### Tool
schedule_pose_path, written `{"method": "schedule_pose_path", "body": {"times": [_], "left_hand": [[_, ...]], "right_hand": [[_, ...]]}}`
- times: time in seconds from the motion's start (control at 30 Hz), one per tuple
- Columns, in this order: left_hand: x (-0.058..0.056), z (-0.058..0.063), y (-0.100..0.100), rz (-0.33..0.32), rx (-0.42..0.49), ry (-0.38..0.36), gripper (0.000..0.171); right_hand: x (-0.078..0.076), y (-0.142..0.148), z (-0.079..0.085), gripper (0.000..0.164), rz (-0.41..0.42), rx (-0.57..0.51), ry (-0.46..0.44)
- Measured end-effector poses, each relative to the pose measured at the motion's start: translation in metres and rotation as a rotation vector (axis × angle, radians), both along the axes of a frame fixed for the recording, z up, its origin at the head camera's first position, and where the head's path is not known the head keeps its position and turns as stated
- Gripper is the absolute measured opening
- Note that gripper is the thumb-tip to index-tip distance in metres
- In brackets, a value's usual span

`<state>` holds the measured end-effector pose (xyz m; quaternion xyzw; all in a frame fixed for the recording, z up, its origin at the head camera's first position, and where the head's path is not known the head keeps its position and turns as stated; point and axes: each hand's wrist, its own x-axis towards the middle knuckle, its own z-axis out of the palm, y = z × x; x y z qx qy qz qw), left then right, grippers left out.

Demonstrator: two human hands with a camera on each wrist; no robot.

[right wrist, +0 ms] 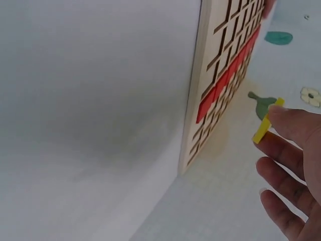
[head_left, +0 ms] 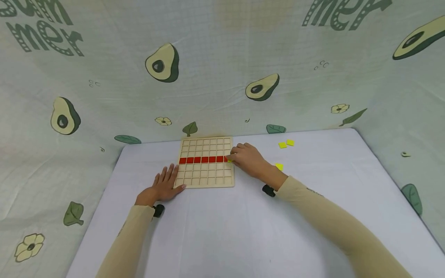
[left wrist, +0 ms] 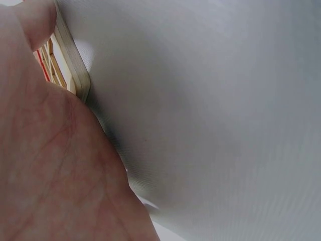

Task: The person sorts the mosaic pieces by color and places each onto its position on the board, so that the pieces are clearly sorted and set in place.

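A wooden grid board (head_left: 205,179) lies at the far side of the table, with a row of red square tiles (head_left: 197,160) across its middle. My left hand (head_left: 164,189) rests with fingers spread along the board's left edge, its thumb at the near left corner. In the left wrist view the palm hides most of the board. Between thumb and index finger, my right hand (head_left: 248,160) pinches a yellow square tile (right wrist: 268,121). It is held above the board, close to the right end of the red row; the right wrist view shows a gap between tile and board.
Two yellow tiles (head_left: 282,145) lie at the back, right of the board. Another yellow tile (head_left: 279,166) sits just behind the right wrist. An avocado-print cloth (head_left: 215,77) hangs behind the white table (head_left: 222,239).
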<state>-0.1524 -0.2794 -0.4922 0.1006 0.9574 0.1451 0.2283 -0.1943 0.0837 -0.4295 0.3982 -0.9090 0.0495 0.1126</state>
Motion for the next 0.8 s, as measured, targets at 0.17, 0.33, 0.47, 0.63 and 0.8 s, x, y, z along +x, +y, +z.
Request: {"method": "schedule_pose_path", "body": {"times": [0.17, 0.33, 0.47, 0.63, 0.8], "left_hand": [[-0.001, -0.004, -0.004, 0.0, 0.005, 0.001, 0.107], [0.0, -0.005, -0.006, -0.007, -0.005, 0.01, 0.109], [0.002, -0.002, -0.005, -0.001, 0.022, 0.01, 0.105], [0.0, -0.003, -0.005, 0.002, 0.02, 0.001, 0.1], [-0.004, -0.005, -0.004, -0.002, 0.008, 0.005, 0.099]], "right_hand": [[-0.001, -0.019, -0.002, 0.022, 0.037, -0.009, 0.002], [0.0, -0.035, -0.006, 0.02, 0.058, -0.017, -0.028], [0.0, -0.047, -0.009, 0.019, 0.075, -0.04, -0.031], [-0.002, -0.061, -0.014, 0.017, 0.084, -0.06, -0.018], [-0.004, -0.077, -0.017, 0.017, 0.075, -0.086, -0.024]]}}
